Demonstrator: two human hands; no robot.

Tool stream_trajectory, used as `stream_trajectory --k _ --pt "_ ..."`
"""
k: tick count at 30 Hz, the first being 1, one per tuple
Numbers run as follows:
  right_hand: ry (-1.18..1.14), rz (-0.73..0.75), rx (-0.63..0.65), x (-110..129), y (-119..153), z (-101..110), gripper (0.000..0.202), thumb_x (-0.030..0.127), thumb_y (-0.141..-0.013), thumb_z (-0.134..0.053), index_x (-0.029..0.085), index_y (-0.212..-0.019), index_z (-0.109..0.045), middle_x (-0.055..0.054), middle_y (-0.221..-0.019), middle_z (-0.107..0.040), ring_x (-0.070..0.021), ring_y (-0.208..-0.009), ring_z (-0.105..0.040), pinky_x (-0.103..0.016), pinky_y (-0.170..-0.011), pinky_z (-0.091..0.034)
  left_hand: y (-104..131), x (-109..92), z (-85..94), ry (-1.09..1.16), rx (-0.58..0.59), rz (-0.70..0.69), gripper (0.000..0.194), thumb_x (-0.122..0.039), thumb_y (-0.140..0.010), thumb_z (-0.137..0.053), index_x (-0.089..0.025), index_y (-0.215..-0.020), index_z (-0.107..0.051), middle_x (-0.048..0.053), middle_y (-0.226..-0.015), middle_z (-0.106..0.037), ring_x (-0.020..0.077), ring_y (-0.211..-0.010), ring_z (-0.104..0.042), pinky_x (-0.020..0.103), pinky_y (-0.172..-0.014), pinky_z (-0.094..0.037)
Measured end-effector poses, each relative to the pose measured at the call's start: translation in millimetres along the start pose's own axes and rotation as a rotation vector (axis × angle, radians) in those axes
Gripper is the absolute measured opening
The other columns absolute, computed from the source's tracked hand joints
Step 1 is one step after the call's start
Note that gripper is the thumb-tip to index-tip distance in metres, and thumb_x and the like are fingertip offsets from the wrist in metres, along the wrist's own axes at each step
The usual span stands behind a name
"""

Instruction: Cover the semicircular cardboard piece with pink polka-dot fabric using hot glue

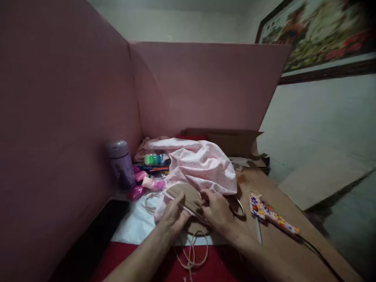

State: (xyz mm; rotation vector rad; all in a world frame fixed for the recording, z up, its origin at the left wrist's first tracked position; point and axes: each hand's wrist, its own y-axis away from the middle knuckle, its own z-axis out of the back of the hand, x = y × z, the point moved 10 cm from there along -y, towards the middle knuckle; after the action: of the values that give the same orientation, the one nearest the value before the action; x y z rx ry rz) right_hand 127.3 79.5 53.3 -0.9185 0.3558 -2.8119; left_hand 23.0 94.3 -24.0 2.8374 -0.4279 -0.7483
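On the far side, crumpled pink cloth [202,160] barred the way, with a pink panel [208,84] rising behind it. A purple bottle [121,167] blocked passage at left. At right, there was room over bare cardboard [282,197] beyond the flowered tool [276,219] and its cord [319,257].

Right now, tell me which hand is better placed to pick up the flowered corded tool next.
Probably the right hand: it is nearer the flowered corded tool, which lies off to that side. The left hand is farther away. Both are at the cardboard piece, though, so the right must leave it.
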Motion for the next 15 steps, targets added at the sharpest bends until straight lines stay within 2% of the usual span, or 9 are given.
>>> stream_trajectory --k 4,8,11,15 --pt "0.015 -0.052 -0.001 -8.9 -8.9 0.1 0.015 0.029 -0.075 -0.061 0.018 -0.084 -0.063 -0.005 -0.073 -0.069 -0.0215 -0.071 -0.062 -0.027 -0.062 -0.040 2.2 -2.1 -1.3 0.004 -0.009 0.009 0.034 -0.015 -0.084 -0.047 -0.003 -0.117 -0.048 0.012 -0.080 -0.069 0.0246 -0.079 -0.065 0.044 -0.084 -0.046" --pt "0.028 -0.010 0.025 -6.7 -13.9 -2.3 0.013 0.030 -0.076 -0.059 0.018 -0.079 -0.064 -0.008 -0.079 -0.070 -0.0210 -0.074 -0.062 -0.027 -0.065 -0.041 2.8 -1.8 -4.8 0.016 0.014 0.023 0.036 -0.019 -0.083 -0.049 -0.006 -0.117 -0.050 0.012 -0.082 -0.069 0.0256 -0.081 -0.064 0.045 -0.084 -0.045" --pt "0.054 0.026 0.086 -8.0 -20.3 -4.4 0.010 0.021 -0.074 -0.058 0.018 -0.079 -0.066 -0.008 -0.085 -0.069 -0.0208 -0.079 -0.062 -0.026 -0.067 -0.041 2.7 0.8 -9.1 0.039 0.064 0.041 0.035 -0.021 -0.083 -0.050 -0.007 -0.115 -0.051 0.013 -0.085 -0.069 0.0261 -0.084 -0.064 0.047 -0.086 -0.044" --pt "0.065 -0.019 0.106 -27.5 -31.8 6.7 0.017 0.008 -0.071 -0.051 0.015 -0.075 -0.066 -0.013 -0.082 -0.069 -0.0244 -0.079 -0.063 -0.029 -0.066 -0.040 2.0 2.8 -6.8 0.073 0.054 0.041 0.034 -0.021 -0.083 -0.051 -0.011 -0.115 -0.051 0.010 -0.084 -0.069 0.0250 -0.088 -0.063 0.048 -0.089 -0.042"
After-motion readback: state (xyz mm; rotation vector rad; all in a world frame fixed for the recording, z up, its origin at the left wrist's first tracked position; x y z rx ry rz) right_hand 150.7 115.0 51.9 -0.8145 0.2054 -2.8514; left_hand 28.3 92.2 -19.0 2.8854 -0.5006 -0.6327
